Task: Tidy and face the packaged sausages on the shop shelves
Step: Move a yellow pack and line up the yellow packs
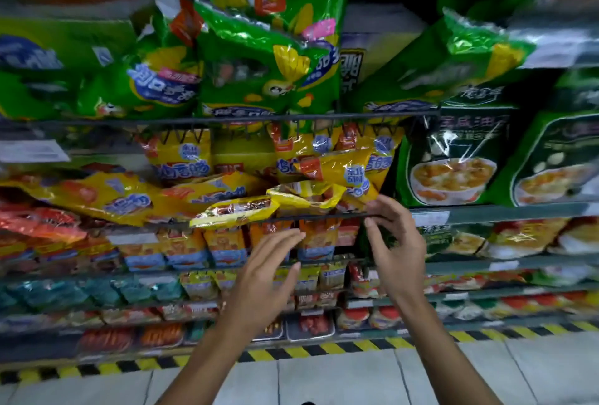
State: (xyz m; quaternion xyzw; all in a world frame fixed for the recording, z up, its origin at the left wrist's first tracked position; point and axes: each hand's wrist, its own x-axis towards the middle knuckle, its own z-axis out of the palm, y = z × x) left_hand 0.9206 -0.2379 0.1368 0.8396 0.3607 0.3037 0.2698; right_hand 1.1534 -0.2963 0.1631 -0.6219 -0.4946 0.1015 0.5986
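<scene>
Both bare forearms reach up and forward, the left hand (262, 270) open with straight fingers together, the right hand (397, 249) raised with loosely curled, spread fingers.

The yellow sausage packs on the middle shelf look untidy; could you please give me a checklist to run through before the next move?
1. Left hand free: ok, fingers straight, holding nothing.
2. Right hand free: ok, open beside the shelf rail.
3. Yellow packs faced: not ok, several lie flat and tilted.
4. Packs behind the rail: not ok, one foil pack hangs over it.
5. Green packs above stable: cannot tell, they lean on each other.
</scene>
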